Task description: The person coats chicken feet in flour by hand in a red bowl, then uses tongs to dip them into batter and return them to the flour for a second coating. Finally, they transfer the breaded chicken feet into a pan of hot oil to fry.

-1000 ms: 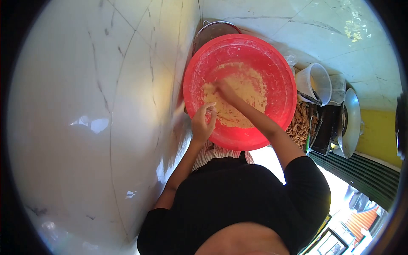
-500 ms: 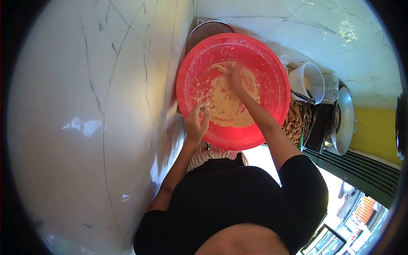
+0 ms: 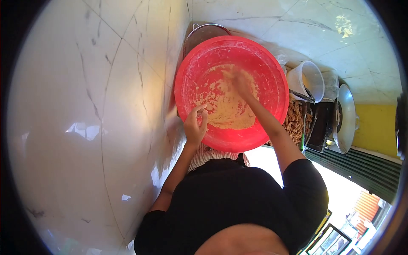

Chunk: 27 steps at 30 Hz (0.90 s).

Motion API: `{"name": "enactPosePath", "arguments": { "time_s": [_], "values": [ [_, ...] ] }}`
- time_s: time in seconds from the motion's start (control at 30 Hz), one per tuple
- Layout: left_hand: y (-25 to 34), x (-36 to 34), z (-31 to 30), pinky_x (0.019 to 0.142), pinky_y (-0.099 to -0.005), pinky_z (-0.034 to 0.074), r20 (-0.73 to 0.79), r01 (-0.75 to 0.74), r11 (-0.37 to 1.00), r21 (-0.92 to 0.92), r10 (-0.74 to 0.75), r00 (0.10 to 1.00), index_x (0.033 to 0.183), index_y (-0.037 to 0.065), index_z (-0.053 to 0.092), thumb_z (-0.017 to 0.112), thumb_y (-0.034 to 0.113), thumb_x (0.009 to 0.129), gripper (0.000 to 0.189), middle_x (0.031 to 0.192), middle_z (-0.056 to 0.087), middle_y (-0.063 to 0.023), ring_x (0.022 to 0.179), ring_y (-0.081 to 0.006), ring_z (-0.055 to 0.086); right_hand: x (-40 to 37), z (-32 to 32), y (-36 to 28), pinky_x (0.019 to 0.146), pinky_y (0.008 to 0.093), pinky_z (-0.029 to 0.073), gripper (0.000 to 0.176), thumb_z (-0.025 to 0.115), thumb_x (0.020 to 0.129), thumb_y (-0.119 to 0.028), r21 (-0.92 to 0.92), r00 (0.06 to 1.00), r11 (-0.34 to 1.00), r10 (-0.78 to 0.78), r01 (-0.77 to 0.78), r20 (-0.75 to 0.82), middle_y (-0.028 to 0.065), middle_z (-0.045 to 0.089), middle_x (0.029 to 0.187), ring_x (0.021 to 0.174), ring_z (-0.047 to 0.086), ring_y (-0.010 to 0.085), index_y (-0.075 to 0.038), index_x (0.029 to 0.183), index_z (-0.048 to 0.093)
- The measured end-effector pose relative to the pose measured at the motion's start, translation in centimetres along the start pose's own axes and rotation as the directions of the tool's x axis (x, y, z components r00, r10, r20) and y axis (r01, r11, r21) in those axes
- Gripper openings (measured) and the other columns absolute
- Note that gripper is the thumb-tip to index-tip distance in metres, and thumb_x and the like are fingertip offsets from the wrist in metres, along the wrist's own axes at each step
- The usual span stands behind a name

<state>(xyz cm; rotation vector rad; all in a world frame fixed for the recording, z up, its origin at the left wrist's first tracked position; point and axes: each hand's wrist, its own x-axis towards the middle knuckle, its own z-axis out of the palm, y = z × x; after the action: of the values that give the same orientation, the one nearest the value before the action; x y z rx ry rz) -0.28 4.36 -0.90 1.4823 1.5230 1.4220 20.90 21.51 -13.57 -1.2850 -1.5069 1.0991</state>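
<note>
A large red plastic basin [image 3: 272,121] holds a tan, crumbly dough mixture [image 3: 231,119] spread over its bottom. My right hand [image 3: 241,81] is down in the mixture, toward the far side, and motion blur smears its fingers. At the basin's near left rim, my left hand [image 3: 196,126] is raised with bent fingers and the thumb apart from them. Its fingertips carry some pale residue, and nothing shows between them.
A marbled tile wall [image 3: 140,102] runs close along the left. Behind the basin stands a metal-rimmed bucket [image 3: 204,36]. To the right are a clear plastic tub [image 3: 312,78], a heap of brown fried-looking strips [image 3: 293,121] and a metal pan [image 3: 346,121].
My right hand has shifted slightly to the right and nearer to me within the mixture. My left hand stays near the rim in much the same pose. The view has tilted a little.
</note>
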Motion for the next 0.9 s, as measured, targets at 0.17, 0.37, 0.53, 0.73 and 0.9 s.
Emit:
{"name": "enactPosePath", "arguments": {
  "time_s": [0.17, 0.37, 0.53, 0.73, 0.9],
  "values": [
    [0.1, 0.0, 0.0, 0.067, -0.0286, 0.047, 0.006, -0.003, 1.0, 0.009, 0.003, 1.0, 0.096, 0.003, 0.057, 0.055, 0.008, 0.08, 0.017, 0.081, 0.061, -0.0112, 0.072, -0.0201, 0.06, -4.0, 1.5, -2.3, 0.048, 0.0341, 0.041, 0.023, 0.043, 0.086, -0.015, 0.004, 0.929, 0.947, -0.315, 0.321, 0.196, 0.0108, 0.06, 0.078, 0.048, 0.05, 0.02, 0.003, 0.084, 0.057],
    [0.2, 0.1, 0.0, 0.067, -0.0285, 0.047, 0.003, -0.013, 1.0, -0.003, 0.013, 1.0, 0.096, 0.002, 0.057, 0.054, 0.009, 0.081, 0.017, 0.081, 0.061, -0.0112, 0.073, -0.0199, 0.06, -10.2, 2.4, -2.4, 0.053, 0.0342, 0.042, 0.024, 0.04, 0.085, -0.014, -0.281, 0.754, 0.735, -0.449, 0.616, 0.48, 0.0112, 0.057, 0.071, 0.056, 0.053, 0.0205, 0.0, 0.072, 0.053],
    [0.3, 0.1, -0.1, 0.067, -0.0286, 0.047, 0.017, -0.007, 1.0, 0.017, 0.006, 1.0, 0.096, 0.002, 0.057, 0.055, 0.008, 0.08, 0.017, 0.08, 0.061, -0.011, 0.073, -0.0196, 0.06, -2.0, -4.4, 2.1, 0.073, 0.0336, 0.048, 0.027, 0.036, 0.087, -0.018, 0.265, 0.995, 0.961, 0.059, -0.078, 0.079, 0.0166, 0.057, 0.106, 0.097, 0.055, 0.0204, 0.001, 0.098, 0.053],
    [-0.2, -0.1, 0.1, 0.067, -0.0285, 0.047, 0.017, -0.017, 1.0, 0.009, 0.017, 1.0, 0.096, 0.003, 0.057, 0.055, 0.008, 0.08, 0.017, 0.08, 0.061, -0.0112, 0.073, -0.02, 0.06, -6.5, -2.9, 2.4, 0.067, 0.0326, 0.046, 0.026, 0.037, 0.087, -0.017, 0.179, 0.961, 0.96, 0.178, -0.217, 0.21, 0.0164, 0.054, 0.108, 0.094, 0.054, 0.0201, 0.002, 0.096, 0.052],
    [0.3, 0.3, -0.8, 0.067, -0.0285, 0.047, 0.029, 0.016, 0.999, 0.033, -0.017, 0.999, 0.096, 0.003, 0.057, 0.055, 0.007, 0.079, 0.018, 0.081, 0.061, -0.0113, 0.073, -0.02, 0.06, -13.4, 1.8, -2.5, 0.059, 0.0304, 0.039, 0.017, 0.043, 0.083, -0.017, -0.36, 0.833, 0.88, -0.07, 0.312, 0.549, 0.0064, 0.043, 0.072, 0.068, 0.043, 0.016, -0.003, 0.078, 0.052]
  ]
}}
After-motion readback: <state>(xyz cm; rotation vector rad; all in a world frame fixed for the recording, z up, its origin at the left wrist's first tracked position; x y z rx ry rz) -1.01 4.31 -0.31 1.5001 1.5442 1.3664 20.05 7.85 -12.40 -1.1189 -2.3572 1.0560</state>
